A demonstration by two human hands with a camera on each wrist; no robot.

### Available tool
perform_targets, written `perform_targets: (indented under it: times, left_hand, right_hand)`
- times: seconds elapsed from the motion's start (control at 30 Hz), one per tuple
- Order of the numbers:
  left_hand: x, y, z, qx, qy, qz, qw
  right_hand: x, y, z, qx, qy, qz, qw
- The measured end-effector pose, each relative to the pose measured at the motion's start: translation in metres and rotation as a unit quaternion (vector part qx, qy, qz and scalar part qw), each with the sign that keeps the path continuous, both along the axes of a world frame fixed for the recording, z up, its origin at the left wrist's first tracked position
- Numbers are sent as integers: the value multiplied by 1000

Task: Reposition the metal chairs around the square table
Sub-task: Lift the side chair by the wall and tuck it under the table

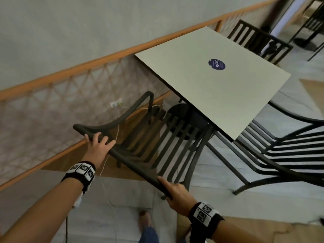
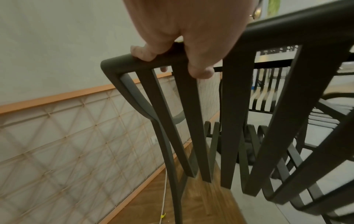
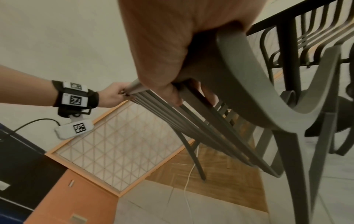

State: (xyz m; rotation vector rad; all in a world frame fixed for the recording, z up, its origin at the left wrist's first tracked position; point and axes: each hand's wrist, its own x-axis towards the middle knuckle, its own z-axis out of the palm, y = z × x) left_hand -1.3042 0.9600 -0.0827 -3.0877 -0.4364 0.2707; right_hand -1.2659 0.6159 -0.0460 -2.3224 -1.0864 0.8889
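The chair point(image 1: 157, 142) is gripped by its top rail: left hand point(image 1: 98, 146) curled at one corner, right hand point(image 1: 177, 193) wrapped at the other, both arms extended.

Both forearms are bare, with no sleeves. Each wrist wears a black strap point(image 1: 79, 174) set with white square tiles printed with black coded markers; the right strap point(image 1: 205, 214) matches. Under the left strap hangs a white marker-tagged module point(image 3: 74, 130) trailing a black cable point(image 3: 32, 123). Blue trousers point(image 1: 149, 235) show beneath.
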Motion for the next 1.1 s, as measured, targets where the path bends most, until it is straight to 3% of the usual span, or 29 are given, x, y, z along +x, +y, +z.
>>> perform_targets:
  times: [0.33,0.63,0.97,1.1]
  left_hand:
    - [64,40,29,28,105,21,994]
    - [133,52,34,5,81,-3,997]
    - [205,52,37,-81,19,20,996]
    - [223,47,47,-83,39,51,994]
  right_hand:
    - [13,56,-7,43,-15,-37,998]
    - [70,74,-8,27,-48,-77,995]
    - [127,84,-9,0,-71,-100,992]
    - [141,88,-14,5,-65,-105,992]
